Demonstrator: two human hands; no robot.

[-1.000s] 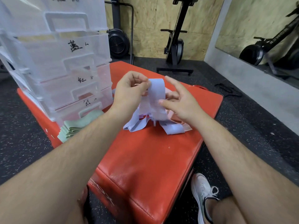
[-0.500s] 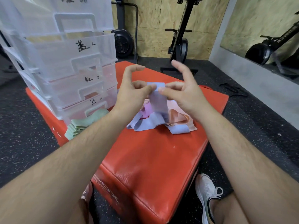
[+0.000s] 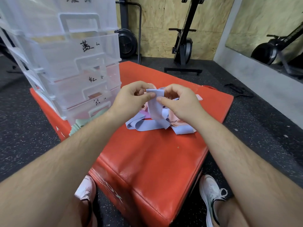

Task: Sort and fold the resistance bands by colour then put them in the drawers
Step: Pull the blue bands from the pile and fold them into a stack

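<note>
Two hands meet above the far half of the red padded box (image 3: 155, 161), and both hold the same lavender band (image 3: 155, 104). The left grip (image 3: 131, 99) is narrow, with thumb and forefinger pinching the band's upper edge from nine o'clock. The right grip (image 3: 178, 102) is just as narrow and pinches the band from three o'clock, its other fingers curled above. The band's top is a flat fold between the two grips. Its lower part hangs toward six o'clock and reaches the loose pile of bands (image 3: 147, 126) lying on the box.

That pile sits directly under the hands. It has lavender loops at its six o'clock edge, a pink band (image 3: 176, 119) on the three o'clock side and a strip of purple near the middle. I cannot tell where the held band ends within the pile.

At ten o'clock on the box stands a clear plastic drawer unit (image 3: 73, 63), its drawer fronts marked with handwritten characters. A stack of folded green bands (image 3: 78, 126) lies touching its lowest drawer front, partly hidden by the left forearm.

A pale pink shoe (image 3: 85, 189) at seven o'clock and a white shoe (image 3: 211, 192) at five o'clock rest on the speckled black floor (image 3: 24, 128), on either side of the near corner of the box. Against the chipboard wall at twelve o'clock stands a black exercise machine (image 3: 183, 46).
</note>
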